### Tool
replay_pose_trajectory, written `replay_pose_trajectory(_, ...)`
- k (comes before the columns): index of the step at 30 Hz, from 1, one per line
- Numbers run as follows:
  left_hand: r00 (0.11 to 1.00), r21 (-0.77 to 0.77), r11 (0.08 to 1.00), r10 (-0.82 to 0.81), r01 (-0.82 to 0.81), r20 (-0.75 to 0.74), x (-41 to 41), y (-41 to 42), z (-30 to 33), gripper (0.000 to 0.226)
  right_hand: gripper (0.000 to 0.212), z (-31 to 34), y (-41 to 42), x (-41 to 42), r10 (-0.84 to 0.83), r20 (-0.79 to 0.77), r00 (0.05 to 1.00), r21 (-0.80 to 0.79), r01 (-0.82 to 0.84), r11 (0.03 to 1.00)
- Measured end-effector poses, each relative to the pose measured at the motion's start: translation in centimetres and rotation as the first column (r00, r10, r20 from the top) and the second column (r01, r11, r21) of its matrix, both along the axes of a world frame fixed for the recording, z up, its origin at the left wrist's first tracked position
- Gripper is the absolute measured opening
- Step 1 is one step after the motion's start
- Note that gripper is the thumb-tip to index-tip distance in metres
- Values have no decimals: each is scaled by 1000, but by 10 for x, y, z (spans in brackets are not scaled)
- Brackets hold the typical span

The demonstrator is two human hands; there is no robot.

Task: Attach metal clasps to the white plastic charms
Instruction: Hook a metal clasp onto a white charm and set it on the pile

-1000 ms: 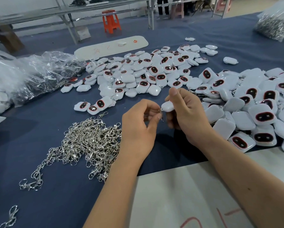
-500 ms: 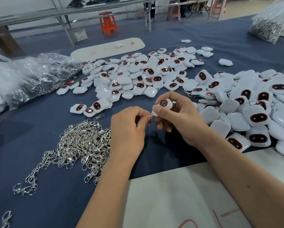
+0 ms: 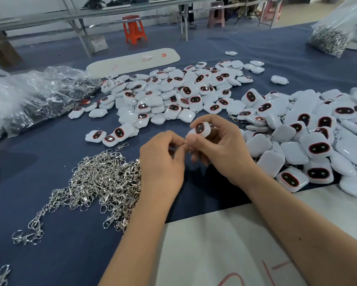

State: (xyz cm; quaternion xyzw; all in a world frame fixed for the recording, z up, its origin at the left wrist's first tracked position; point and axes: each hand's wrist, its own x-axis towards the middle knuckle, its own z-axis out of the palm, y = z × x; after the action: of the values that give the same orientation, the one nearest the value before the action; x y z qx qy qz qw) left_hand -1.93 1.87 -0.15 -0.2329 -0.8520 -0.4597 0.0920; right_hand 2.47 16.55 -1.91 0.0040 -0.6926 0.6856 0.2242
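The right hand (image 3: pixel 219 149) pinches one white charm (image 3: pixel 200 130) between thumb and fingers, above the blue table (image 3: pixel 49 153). The left hand (image 3: pixel 163 162) has curled fingers that pinch a tiny metal clasp (image 3: pixel 185 142) at the charm's corner. Most of the clasp is hidden by the fingers. More clasps (image 3: pixel 103 178) lie piled just left.

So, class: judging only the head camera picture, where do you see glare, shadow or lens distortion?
Head view: glare on the crinkled clear plastic bag and the heap of silver metal clasps; soft shadow on the blue tablecloth under both hands; wide-angle bending of the far grey metal tables.
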Motion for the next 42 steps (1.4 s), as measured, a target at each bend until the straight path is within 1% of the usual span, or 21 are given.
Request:
replay_pose_trajectory(2, 990, 220, 975, -63, 35, 123, 0, 3, -3, 13, 19, 1, 3, -1, 12, 8, 1000, -115, -11, 993)
replay_pose_trajectory(4, 954, 435, 900, -146, 18, 262, -1, 5, -4, 14, 18, 1, 5, -2, 33, 12, 999, -198, -29, 980)
replay_pose_trajectory(6, 919, 562, 827, -207, -20, 337, -2, 5, -4, 15, 19, 1, 7, -3, 63, 11, 998, -238, -58, 969)
replay_pose_trajectory(9, 876, 657, 752, -280, -54, 393, 0, 4, -3, 13, 23, 0, 7, -4, 100, 17, 995, -286, -91, 954)
replay_pose_trajectory(11, 861, 692, 716, -294, -89, 414, 1, 4, -1, 13, 26, 0, 7, -4, 131, 31, 991, -314, -115, 942)
replay_pose_trajectory(15, 881, 720, 677, -239, -151, 409, -1, 3, 0, 15, 34, -1, 6, -4, 206, 57, 977, -336, -175, 925)
replay_pose_trajectory(17, 901, 716, 679, -195, -162, 388, -3, 2, -1, 16, 37, -1, 5, -4, 211, 81, 974, -314, -176, 933)
replay_pose_trajectory(22, 948, 638, 760, -100, -124, 302, -7, 2, -5, 24, 36, 0, 5, -4, 203, 99, 974, -317, -162, 934)
replay_pose_trajectory(28, 982, 484, 872, -17, -79, 189, -9, 0, -7, 22, 30, -1, 4, -4, 177, 103, 979, -331, -134, 934)
replay_pose_trajectory(32, 999, 288, 957, 24, -35, 43, -9, -4, -4, 19, 23, -1, 4, -3, 158, 98, 983, -337, -117, 934)
replay_pose_trajectory(35, 999, 158, 987, 17, -11, -36, -8, -6, 0, 20, 24, 0, 3, -2, 140, 111, 984, -329, -96, 940)
replay_pose_trajectory(38, 988, -4, 1000, -28, 28, -155, -7, -9, 3, 19, 24, -1, 1, -3, 97, 134, 986, -276, -57, 959)
replay_pose_trajectory(42, 958, -193, 979, -109, 58, -265, -11, -12, 2, 17, 26, -3, -3, -3, 48, 141, 989, -149, -27, 988)
